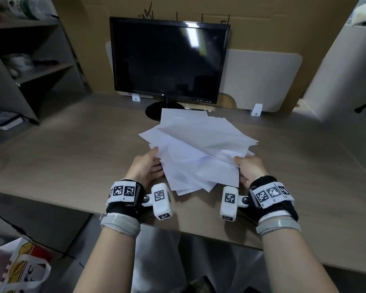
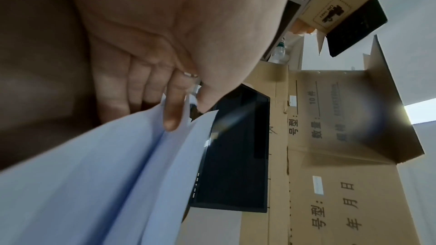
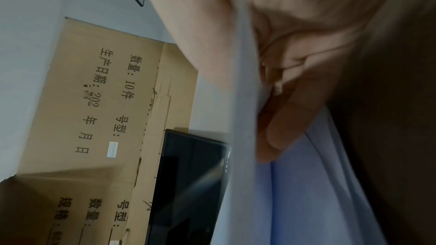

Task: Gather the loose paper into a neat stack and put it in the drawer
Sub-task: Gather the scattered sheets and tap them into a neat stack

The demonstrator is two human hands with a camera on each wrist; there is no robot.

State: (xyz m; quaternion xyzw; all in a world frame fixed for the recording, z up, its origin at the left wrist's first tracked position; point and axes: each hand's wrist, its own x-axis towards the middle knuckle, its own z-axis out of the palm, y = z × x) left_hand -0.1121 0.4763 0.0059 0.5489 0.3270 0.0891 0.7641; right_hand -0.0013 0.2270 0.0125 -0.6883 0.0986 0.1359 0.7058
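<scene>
My two arms reached out over the near edge of the desk (image 1: 72, 157); each wrist wore a black band with white blocks that had black square marks on them. My left hand (image 1: 145, 168) held the left side of the loose paper (image 1: 199, 153); my thumb lay on top of the sheets and my fingers (image 2: 173, 107) went in among them, so the hand was closed on the paper; one finger had a thin ring (image 2: 190, 75) on it. My right hand (image 1: 250, 168) held the right side of the same paper; the thumb was on top and the fingers (image 3: 280, 133) curled under the sheets, so that hand gripped the paper too. The paper was a messy pile of white sheets between my hands; the sheets pointed different ways and their corners stuck out; the near part lay on the desk close to the front edge, and the far part reached up to the foot of the monitor (image 1: 169, 60). The monitor was black and its screen was dark; it stood at the back of the desk in the middle. Behind it were a white board (image 1: 262, 81) and big brown cardboard (image 1: 262, 28) with printed letters. Far off on my left stood grey shelves (image 1: 30, 60) with a few things I could not make out. Down by my left arm, below the desk, was a bag (image 1: 19, 269) with red and yellow on it.
</scene>
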